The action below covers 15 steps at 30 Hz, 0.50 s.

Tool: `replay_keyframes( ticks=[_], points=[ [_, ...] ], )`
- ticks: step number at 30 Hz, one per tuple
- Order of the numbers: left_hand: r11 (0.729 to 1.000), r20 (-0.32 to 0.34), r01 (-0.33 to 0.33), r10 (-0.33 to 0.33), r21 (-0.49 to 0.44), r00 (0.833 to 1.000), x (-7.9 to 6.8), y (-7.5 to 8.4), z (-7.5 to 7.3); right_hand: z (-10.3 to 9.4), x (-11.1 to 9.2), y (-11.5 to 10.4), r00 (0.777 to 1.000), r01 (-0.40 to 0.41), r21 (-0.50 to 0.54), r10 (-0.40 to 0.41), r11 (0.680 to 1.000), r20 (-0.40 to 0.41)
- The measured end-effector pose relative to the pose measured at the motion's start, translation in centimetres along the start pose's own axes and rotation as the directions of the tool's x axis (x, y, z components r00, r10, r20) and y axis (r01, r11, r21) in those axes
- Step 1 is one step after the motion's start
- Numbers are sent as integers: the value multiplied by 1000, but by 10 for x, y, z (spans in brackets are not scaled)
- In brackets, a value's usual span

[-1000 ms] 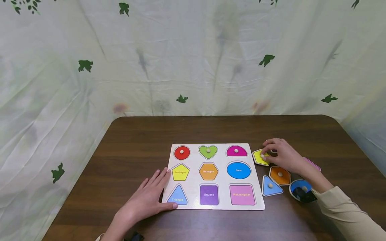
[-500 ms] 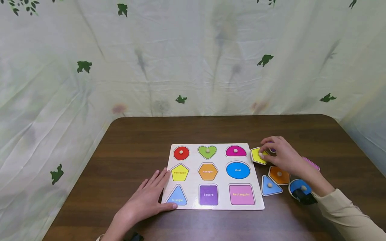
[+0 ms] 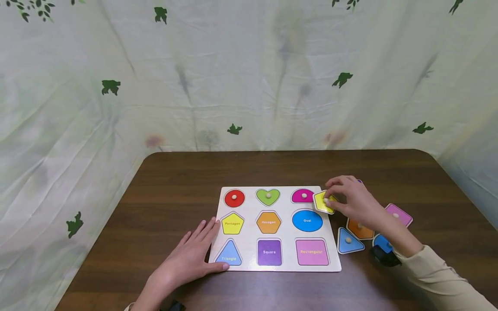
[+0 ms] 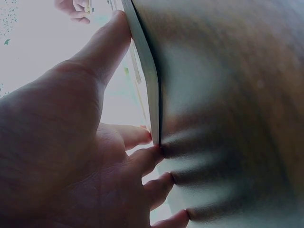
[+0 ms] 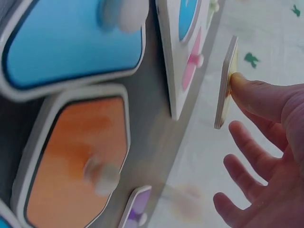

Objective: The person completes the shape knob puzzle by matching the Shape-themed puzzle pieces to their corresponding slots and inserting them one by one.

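A white shape puzzle board (image 3: pixel 288 232) lies on the table. Its red circle (image 3: pixel 234 198), green heart (image 3: pixel 268 197) and magenta semicircle (image 3: pixel 301 196) pieces sit in the top row; the other recesses show printed shapes with labels. My left hand (image 3: pixel 190 250) rests at the board's lower left corner, thumb on the front edge and fingers spread along the left side. My right hand (image 3: pixel 355 201) pinches the knob of the yellow pentagon piece (image 3: pixel 321 203), which overlaps the board's upper right corner. In the right wrist view that pentagon piece (image 5: pixel 225 88) is lifted clear of the board.
Right of the board lie loose knobbed pieces: a blue triangle (image 3: pixel 349 242), an orange hexagon (image 3: pixel 359 230), a blue oval (image 3: pixel 383 242) partly hidden by the wrist, a pink piece (image 3: pixel 400 214) and a purple piece (image 5: pixel 137 209). A pale curtain (image 3: pixel 249 86) hangs behind the table.
My right hand has lifted the yellow pentagon and moved left with it, from beside the board to over its upper right corner. The left hand has stayed in place.
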<state>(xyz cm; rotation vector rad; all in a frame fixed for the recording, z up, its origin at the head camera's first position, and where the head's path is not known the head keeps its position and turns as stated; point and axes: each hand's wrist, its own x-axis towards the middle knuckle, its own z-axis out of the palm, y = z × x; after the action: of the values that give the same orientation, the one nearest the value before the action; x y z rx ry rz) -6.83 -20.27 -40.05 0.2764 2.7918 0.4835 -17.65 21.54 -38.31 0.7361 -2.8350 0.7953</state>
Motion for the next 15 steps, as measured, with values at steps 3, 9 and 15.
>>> replay_keyframes(
  ticks=[3, 9, 15],
  points=[
    [1000, 0, -2, 2, 0, 1000, 0, 0, 0, 2, 1, -5, 1000, 23, 9, -23, 1000, 2],
    [1000, -1, -7, 7, 1, 1000, 0, 0, 0, 8, 4, -14, 998, 55, 23, -55, 998, 4],
    [1000, -3, -3, 3, -7, 1000, 0, 1, -1, 15, 11, -26, 997, 75, 1, -75, 997, 6]
  ],
)
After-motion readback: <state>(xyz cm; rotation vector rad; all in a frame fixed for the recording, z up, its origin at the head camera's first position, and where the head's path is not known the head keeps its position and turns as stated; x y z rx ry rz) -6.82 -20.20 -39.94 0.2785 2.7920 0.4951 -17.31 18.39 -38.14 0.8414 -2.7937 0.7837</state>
